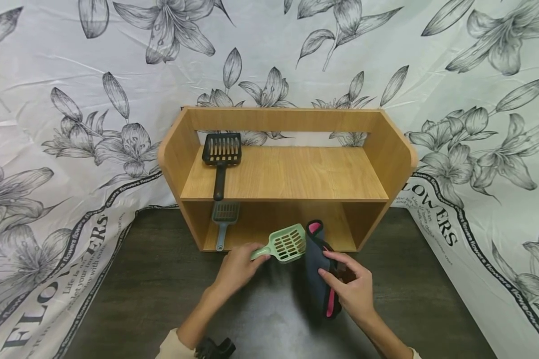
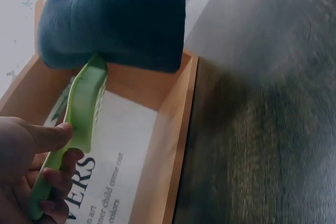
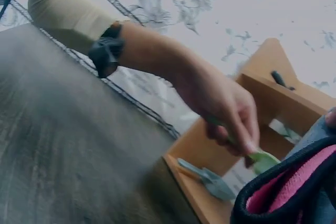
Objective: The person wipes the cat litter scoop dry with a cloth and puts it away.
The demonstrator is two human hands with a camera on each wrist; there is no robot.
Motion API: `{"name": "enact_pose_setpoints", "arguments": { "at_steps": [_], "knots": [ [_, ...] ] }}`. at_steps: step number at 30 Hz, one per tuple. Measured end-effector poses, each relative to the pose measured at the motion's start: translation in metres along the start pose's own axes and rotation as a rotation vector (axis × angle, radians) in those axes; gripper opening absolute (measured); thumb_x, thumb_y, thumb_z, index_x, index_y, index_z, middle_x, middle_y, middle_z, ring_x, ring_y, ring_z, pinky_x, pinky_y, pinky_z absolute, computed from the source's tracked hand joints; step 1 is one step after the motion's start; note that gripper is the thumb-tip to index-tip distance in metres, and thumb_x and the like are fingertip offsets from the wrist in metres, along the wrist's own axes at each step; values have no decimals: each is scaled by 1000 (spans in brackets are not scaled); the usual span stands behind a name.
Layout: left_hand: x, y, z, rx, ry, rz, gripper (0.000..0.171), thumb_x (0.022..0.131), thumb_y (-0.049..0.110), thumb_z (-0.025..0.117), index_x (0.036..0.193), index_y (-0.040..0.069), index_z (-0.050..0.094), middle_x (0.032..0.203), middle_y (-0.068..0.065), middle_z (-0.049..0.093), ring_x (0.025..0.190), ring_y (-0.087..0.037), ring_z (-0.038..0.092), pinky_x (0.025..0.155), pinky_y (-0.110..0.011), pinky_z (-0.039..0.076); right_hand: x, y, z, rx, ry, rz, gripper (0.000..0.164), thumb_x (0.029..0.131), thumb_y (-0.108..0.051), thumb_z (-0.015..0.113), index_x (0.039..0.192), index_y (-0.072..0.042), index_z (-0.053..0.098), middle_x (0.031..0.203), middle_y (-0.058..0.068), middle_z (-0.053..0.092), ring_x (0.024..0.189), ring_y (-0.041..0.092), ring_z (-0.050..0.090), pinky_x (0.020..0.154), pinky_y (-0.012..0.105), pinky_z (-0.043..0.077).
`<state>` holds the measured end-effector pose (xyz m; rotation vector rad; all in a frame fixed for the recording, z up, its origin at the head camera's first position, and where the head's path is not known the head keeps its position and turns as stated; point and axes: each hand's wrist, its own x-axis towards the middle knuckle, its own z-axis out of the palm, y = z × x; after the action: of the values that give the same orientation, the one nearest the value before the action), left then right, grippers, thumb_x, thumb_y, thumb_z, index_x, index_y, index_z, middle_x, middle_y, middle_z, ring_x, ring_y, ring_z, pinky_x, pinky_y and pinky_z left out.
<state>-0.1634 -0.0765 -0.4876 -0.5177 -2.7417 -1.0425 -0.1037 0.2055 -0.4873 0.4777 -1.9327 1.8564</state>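
Observation:
My left hand (image 1: 238,267) grips the handle of a light green slotted litter scoop (image 1: 273,248) in front of the wooden shelf's lower level. In my right hand (image 1: 355,286) is a folded dark blue cloth (image 1: 316,274) with pink lining and black edging, pinched between thumb and fingers. The scoop's head reaches the cloth's left side; in the left wrist view the scoop tip (image 2: 95,64) meets the cloth's blue face (image 2: 115,24). Whether they press together is unclear. The right wrist view shows the cloth's pink inside (image 3: 294,184), while the scoop is partly hidden behind it.
A two-level wooden shelf (image 1: 287,172) stands at the back of the dark table (image 1: 161,299). On its upper level lies a black litter scoop (image 1: 220,179), handle forward. A grey scoop (image 1: 222,235) lies on the lower level at left. Flower-printed cloth (image 1: 269,45) hangs behind.

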Motion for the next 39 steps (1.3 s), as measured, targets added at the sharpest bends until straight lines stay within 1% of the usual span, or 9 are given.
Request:
{"name": "enact_pose_setpoints", "arguments": {
  "at_steps": [6, 12, 17, 24, 28, 31, 34, 37, 39],
  "knots": [
    [2, 13, 7, 42, -22, 46, 18, 94, 25, 82, 107, 13, 81, 95, 4, 76, 78, -10, 66, 65, -34, 51, -7, 14, 23, -60, -70, -191, 52, 70, 24, 83, 119, 6, 74, 112, 18, 72, 95, 11, 70, 70, 20, 57],
    [1, 21, 12, 84, -45, 54, 23, 96, 26, 80, 111, 10, 80, 97, 0, 78, 77, -10, 67, 63, -35, 52, -9, 30, 33, -196, -100, -324, 61, 65, 16, 92, 120, -2, 74, 112, 17, 68, 93, 12, 67, 62, 21, 57],
    [-1, 25, 11, 93, -59, 24, 24, 97, 27, 78, 114, 10, 80, 105, -2, 79, 86, -16, 72, 67, -41, 55, -6, 37, 32, -278, -71, -406, 58, 61, 13, 94, 114, -3, 76, 110, 17, 67, 85, 16, 65, 60, 21, 55],
    [-3, 27, 9, 61, -55, 21, 22, 98, 27, 77, 113, 11, 80, 107, -2, 79, 88, -18, 72, 67, -43, 55, 3, 39, 18, -340, -11, -413, 59, 57, 19, 92, 110, 0, 76, 106, 18, 67, 74, 17, 68, 58, 22, 57],
    [-4, 27, 7, 43, -55, 24, 18, 98, 27, 77, 110, 14, 81, 101, 1, 77, 82, -15, 69, 64, -42, 54, 9, 40, 4, -335, 26, -378, 58, 58, 24, 91, 110, 3, 75, 106, 21, 67, 79, 16, 69, 59, 20, 57],
    [-4, 26, 5, 14, -69, 21, 14, 98, 25, 77, 107, 14, 80, 94, 2, 75, 73, -10, 62, 61, -36, 50, 14, 39, -6, -350, 50, -340, 56, 60, 24, 90, 109, 4, 75, 104, 21, 67, 81, 13, 67, 61, 18, 57],
    [-5, 24, 4, -13, -87, 19, 15, 99, 24, 76, 108, 13, 80, 92, 2, 75, 70, -7, 57, 59, -32, 48, 19, 32, -12, -387, 71, -320, 53, 61, 24, 90, 109, 5, 75, 101, 19, 66, 77, 13, 65, 61, 16, 56],
    [-6, 21, 2, -22, -82, 20, 18, 98, 24, 77, 112, 12, 81, 95, 1, 77, 72, -5, 58, 60, -31, 48, 24, 16, -14, -408, 100, -323, 50, 62, 26, 88, 107, 8, 74, 97, 20, 66, 69, 15, 64, 60, 16, 55],
    [-6, 19, 1, -24, -74, 18, 19, 98, 24, 77, 113, 12, 81, 94, 2, 77, 72, -5, 58, 60, -30, 48, 26, 4, -14, -396, 117, -333, 49, 61, 28, 86, 105, 10, 74, 96, 22, 66, 69, 14, 64, 60, 17, 55]
  ]
}}
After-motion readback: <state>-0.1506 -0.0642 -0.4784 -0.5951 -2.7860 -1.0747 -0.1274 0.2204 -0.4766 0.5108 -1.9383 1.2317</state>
